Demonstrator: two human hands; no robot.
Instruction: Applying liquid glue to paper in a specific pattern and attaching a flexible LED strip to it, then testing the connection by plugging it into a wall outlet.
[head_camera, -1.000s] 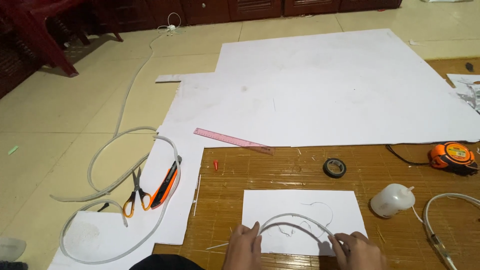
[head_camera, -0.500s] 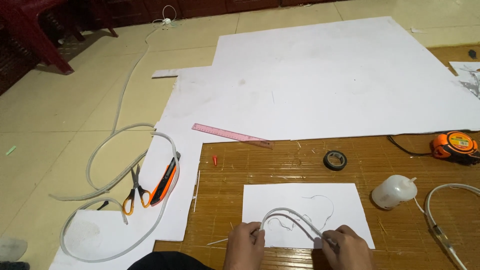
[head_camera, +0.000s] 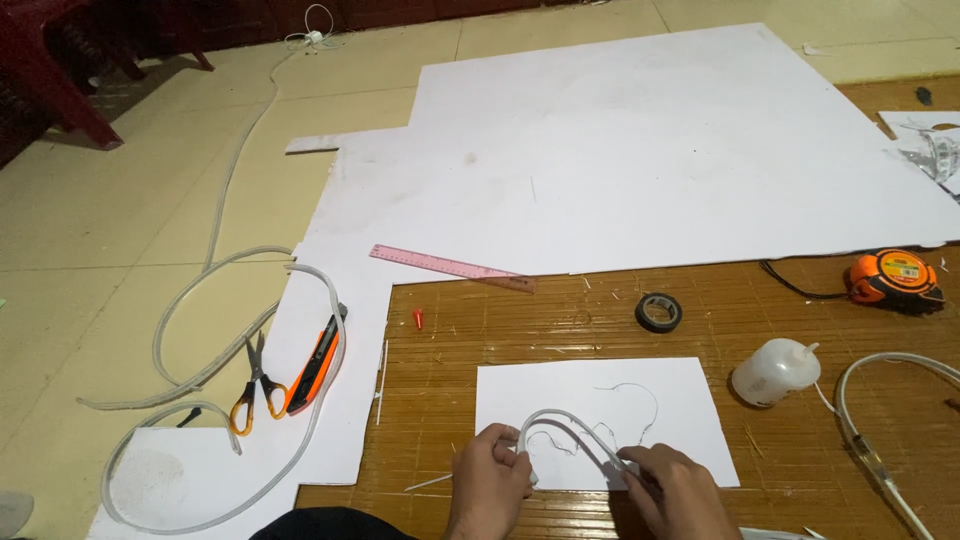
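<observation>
While both hands press down at the near edge of a bamboo mat (head_camera: 560, 320), a short white strip (head_camera: 570, 432) arches between them over a small sheet of white paper (head_camera: 600, 400). The left hand (head_camera: 490, 480) has its fingers pinched around one end of the strip; the right hand (head_camera: 675, 490) has its fingers closed on the other end, holding it against the paper. A thin curved line is drawn on the sheet just beyond the strip.

To the right of the paper lies a white squeeze bottle (head_camera: 775, 372) on its side, and past it a pale hose (head_camera: 880, 420) curves off the frame. Left of the mat, orange-handled scissors (head_camera: 255, 385) and an orange utility knife (head_camera: 315, 360) rest beside a long looping white cord (head_camera: 230, 350) on the tiled floor (head_camera: 100, 250).

Farther out, a roll of black tape (head_camera: 659, 312) sits on the mat, near a pink ruler (head_camera: 450, 267) that lies across the edge of a large white board (head_camera: 640, 150). An orange tape measure (head_camera: 895, 281) sits at the right, by a black cable. A red chair (head_camera: 50, 70) stands at the far left.
</observation>
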